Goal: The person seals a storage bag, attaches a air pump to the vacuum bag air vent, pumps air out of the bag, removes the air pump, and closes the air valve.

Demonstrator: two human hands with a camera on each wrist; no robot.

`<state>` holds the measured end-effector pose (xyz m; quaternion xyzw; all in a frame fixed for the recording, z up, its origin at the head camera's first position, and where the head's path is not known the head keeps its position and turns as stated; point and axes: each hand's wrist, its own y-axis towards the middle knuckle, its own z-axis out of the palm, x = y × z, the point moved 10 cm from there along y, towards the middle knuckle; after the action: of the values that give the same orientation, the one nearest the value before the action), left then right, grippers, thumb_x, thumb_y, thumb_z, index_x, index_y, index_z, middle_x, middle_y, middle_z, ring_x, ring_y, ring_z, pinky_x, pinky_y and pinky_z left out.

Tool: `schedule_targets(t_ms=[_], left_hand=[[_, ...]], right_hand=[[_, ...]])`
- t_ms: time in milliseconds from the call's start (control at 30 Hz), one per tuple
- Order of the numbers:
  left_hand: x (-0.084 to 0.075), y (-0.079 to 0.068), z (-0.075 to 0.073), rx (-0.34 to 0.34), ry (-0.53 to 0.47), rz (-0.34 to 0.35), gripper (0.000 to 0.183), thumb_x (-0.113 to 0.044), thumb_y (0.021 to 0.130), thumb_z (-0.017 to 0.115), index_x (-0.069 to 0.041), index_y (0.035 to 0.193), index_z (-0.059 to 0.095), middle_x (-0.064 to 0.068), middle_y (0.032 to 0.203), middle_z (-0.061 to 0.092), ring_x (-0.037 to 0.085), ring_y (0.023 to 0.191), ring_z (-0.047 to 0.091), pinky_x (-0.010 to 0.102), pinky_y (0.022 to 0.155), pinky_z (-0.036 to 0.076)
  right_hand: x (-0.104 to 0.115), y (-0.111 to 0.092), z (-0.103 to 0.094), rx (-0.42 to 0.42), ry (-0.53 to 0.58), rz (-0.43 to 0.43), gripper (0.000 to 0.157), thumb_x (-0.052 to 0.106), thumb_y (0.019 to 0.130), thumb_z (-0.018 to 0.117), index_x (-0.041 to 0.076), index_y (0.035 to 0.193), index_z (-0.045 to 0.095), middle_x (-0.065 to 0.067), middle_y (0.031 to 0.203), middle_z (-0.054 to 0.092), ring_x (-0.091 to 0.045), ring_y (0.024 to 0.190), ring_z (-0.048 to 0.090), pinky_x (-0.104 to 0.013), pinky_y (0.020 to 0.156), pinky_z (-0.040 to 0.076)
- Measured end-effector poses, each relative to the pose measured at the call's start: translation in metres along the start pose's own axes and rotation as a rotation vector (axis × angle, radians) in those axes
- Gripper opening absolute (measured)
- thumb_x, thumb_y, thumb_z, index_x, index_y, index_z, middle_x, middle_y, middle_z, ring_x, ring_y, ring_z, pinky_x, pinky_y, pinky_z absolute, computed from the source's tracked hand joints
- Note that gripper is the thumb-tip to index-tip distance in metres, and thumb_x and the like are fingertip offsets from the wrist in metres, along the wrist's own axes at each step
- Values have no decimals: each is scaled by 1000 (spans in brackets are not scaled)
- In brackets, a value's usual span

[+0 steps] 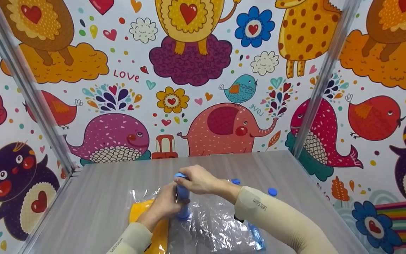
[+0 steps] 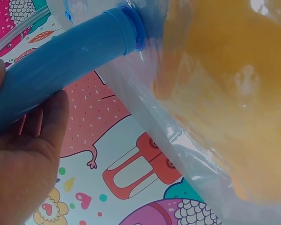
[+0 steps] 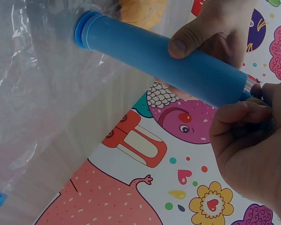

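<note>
A blue hand pump point(image 1: 183, 194) stands nearly upright on a clear plastic bag point(image 1: 217, 225), its flanged lower end point(image 3: 86, 30) against the film. My left hand point(image 1: 164, 203) grips the pump's barrel point(image 2: 70, 56), thumb on one side and fingers on the other. At the top end, my right hand point(image 1: 197, 179) holds the pump's handle with curled fingers; in the right wrist view a short bit of pale rod point(image 3: 249, 84) shows between barrel and hand. Something yellow-orange and soft-looking point(image 2: 225, 93) lies inside the bag, on its left side in the head view.
A round blue cap point(image 1: 272, 191) lies on the grey table point(image 1: 93, 197) right of the bag. A small blue clip point(image 1: 235, 181) is at the bag's far edge, and a blue strip point(image 1: 256, 236) runs along its right side. Patterned walls point(image 1: 203, 91) with metal posts enclose the table.
</note>
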<state>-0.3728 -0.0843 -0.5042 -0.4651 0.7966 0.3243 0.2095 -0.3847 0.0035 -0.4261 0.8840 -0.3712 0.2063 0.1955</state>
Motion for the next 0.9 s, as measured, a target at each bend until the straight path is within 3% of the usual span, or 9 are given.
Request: schedule_targets(t_ms=[267, 400, 600, 900], left_hand=[[4, 1, 2, 32, -62, -58, 44, -13, 87, 90, -5, 125, 69, 17, 121, 81, 34, 111, 78, 62, 104, 66], [3, 1, 1, 35, -94, -43, 37, -11, 89, 91, -6, 120, 70, 16, 118, 81, 36, 110, 79, 62, 100, 67], [-1, 1, -2, 29, -86, -24, 34, -11, 89, 91, -8, 114, 69, 13, 112, 79, 35, 108, 78, 64, 100, 67], [4, 0, 4, 87, -113, -119, 37, -15, 92, 90, -8, 120, 68, 17, 123, 80, 41, 118, 78, 68, 106, 63]], right_hand=[[13, 2, -26, -43, 113, 8, 33, 29, 113, 66, 20, 83, 55, 9, 71, 38, -6, 65, 38, -20, 64, 36], [25, 3, -47, -75, 185, 22, 40, 31, 112, 69, 23, 79, 50, 10, 68, 38, -7, 63, 37, -21, 63, 37], [50, 7, -81, -144, 246, -31, 37, 30, 111, 72, 21, 79, 56, 9, 66, 39, -8, 63, 39, -22, 61, 38], [77, 7, -121, -205, 248, -112, 29, 24, 109, 74, 9, 86, 67, 6, 66, 43, -10, 62, 41, -22, 60, 39]])
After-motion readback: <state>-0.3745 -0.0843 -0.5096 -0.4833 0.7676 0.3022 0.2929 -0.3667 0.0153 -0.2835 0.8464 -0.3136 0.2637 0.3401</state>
